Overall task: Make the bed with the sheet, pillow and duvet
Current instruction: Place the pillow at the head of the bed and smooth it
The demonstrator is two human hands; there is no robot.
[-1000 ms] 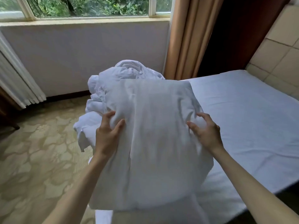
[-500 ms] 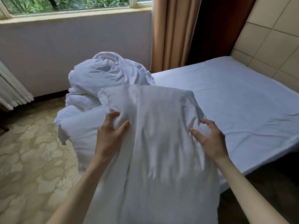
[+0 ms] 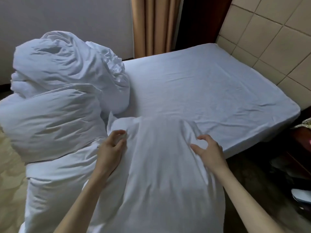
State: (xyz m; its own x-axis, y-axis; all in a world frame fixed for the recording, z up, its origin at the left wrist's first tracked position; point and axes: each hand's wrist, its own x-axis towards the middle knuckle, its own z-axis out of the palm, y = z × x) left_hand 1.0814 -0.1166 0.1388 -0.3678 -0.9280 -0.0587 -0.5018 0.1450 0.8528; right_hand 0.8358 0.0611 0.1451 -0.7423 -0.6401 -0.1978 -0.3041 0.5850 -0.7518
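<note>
A white pillow point(image 3: 161, 165) lies lengthwise in front of me, its far end lowered onto the near edge of the bed. My left hand point(image 3: 110, 148) grips its left side, fingers curled into the fabric. My right hand point(image 3: 208, 150) holds its right side with fingers bent round the edge. A white fitted sheet point(image 3: 210, 84) covers the mattress, lightly creased. A crumpled white duvet point(image 3: 58, 98) is heaped at the bed's left end and spills toward the floor.
A tan curtain point(image 3: 154, 26) hangs behind the bed beside a grey wall. Beige tiles point(image 3: 272, 34) line the wall on the right. Patterned carpet point(image 3: 10, 190) shows at the left. Dark furniture point(image 3: 301, 148) stands at the right edge.
Both hands have brought the pillow down and forward, from held up in front of me to its far end on the bed. My view has tilted downward; the window is out of sight.
</note>
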